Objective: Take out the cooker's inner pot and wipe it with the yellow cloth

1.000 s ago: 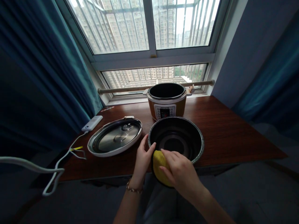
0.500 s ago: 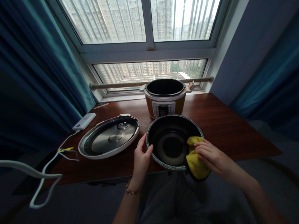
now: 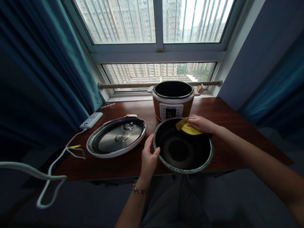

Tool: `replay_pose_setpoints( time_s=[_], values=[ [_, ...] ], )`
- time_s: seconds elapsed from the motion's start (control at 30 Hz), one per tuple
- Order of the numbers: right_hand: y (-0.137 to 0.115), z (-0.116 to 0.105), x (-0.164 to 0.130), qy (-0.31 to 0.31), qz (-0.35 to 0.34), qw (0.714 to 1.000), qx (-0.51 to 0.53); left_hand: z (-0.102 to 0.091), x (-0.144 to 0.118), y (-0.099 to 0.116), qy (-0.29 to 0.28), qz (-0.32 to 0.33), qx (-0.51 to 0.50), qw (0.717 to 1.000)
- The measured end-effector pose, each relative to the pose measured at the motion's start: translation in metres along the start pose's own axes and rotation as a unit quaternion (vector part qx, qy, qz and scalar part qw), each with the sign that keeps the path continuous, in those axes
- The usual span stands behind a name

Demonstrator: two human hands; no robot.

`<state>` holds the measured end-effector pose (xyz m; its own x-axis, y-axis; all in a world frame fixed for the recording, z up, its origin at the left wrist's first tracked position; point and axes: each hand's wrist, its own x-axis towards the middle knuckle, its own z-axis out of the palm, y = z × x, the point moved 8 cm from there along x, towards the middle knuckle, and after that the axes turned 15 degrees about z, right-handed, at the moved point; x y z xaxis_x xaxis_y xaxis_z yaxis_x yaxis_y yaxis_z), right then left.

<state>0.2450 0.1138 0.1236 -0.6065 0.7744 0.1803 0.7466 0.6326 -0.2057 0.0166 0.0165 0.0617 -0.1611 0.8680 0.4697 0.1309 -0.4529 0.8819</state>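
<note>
The left hand point(image 3: 149, 160) steadies the dark inner pot point(image 3: 182, 148) at its near-left rim, fingers curled on the edge. The right hand point(image 3: 199, 124) presses a yellow cloth point(image 3: 186, 128) on the far rim, fingers closed over it. The wiping seems underway; the pot still stands on the table point(image 3: 232, 133), outside the cooker point(image 3: 173, 99).

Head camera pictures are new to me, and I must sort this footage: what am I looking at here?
The camera sits on a person's head, looking down at their own two bare hands; there is no machine. The left hand steadies the rim of a dark pot at the near edge of a wooden table. The right hand presses a yellow cloth on the pot's far rim. Also there: a cooker, a lid, a power bank with a cable.
</note>
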Motion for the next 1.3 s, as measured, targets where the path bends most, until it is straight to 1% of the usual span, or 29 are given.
replay_pose_setpoints(
  time_s=[0.07, 0.1, 0.17, 0.27, 0.33, 0.4, 0.5, 0.57, 0.63, 0.73, 0.87, 0.97, 1.03, 1.1, 1.2, 1.3],
  values=[
    [-0.011, 0.006, 0.012, 0.012, -0.053, 0.995, -0.085, 0.001, 0.0, 0.0, -0.009, 0.002, 0.006, 1.0],
    [-0.018, 0.009, 0.016, 0.019, -0.088, 0.988, -0.126, 0.001, 0.0, 0.0, -0.012, 0.002, 0.01, 1.0],
    [-0.033, 0.016, 0.02, 0.034, -0.159, 0.967, -0.196, 0.0, 0.001, 0.0, -0.013, 0.003, 0.022, 1.0],
    [-0.052, 0.022, 0.023, 0.064, -0.246, 0.931, -0.261, -0.001, 0.001, -0.001, -0.008, 0.003, 0.029, 1.0],
    [-0.059, 0.025, 0.025, 0.072, -0.279, 0.916, -0.279, -0.001, 0.0, -0.003, -0.005, -0.002, 0.019, 1.0],
    [-0.061, 0.027, 0.028, 0.061, -0.287, 0.914, -0.28, 0.0, -0.001, -0.005, 0.0, -0.014, 0.002, 1.0],
    [-0.053, 0.025, 0.029, 0.025, -0.247, 0.935, -0.252, 0.004, -0.003, -0.007, 0.01, -0.035, -0.032, 0.999],
    [-0.042, 0.022, 0.024, -0.003, -0.195, 0.954, -0.227, 0.006, -0.004, -0.007, 0.015, -0.043, -0.053, 0.998],
    [-0.031, 0.022, 0.015, -0.04, -0.139, 0.966, -0.216, 0.008, -0.005, -0.006, 0.02, -0.044, -0.063, 0.997],
    [-0.021, 0.024, -0.005, -0.094, -0.053, 0.966, -0.236, 0.008, -0.005, -0.005, 0.025, -0.04, -0.06, 0.997],
    [-0.021, 0.023, -0.031, -0.133, 0.053, 0.953, -0.268, 0.007, -0.007, -0.006, 0.039, -0.041, -0.061, 0.997],
    [-0.029, 0.021, -0.046, -0.16, 0.115, 0.943, -0.267, 0.007, -0.009, -0.006, 0.051, -0.044, -0.062, 0.996],
    [-0.037, 0.02, -0.055, -0.185, 0.142, 0.937, -0.259, 0.008, -0.01, -0.005, 0.054, -0.044, -0.061, 0.996],
    [-0.049, 0.021, -0.062, -0.224, 0.159, 0.931, -0.24, 0.008, -0.01, -0.005, 0.057, -0.047, -0.06, 0.995],
    [-0.077, 0.024, -0.072, -0.301, 0.147, 0.928, -0.166, 0.008, -0.01, -0.005, 0.06, -0.049, -0.061, 0.995],
    [-0.108, 0.026, -0.074, -0.351, 0.097, 0.929, -0.069, 0.008, -0.009, -0.004, 0.059, -0.045, -0.061, 0.995]
  ],
)
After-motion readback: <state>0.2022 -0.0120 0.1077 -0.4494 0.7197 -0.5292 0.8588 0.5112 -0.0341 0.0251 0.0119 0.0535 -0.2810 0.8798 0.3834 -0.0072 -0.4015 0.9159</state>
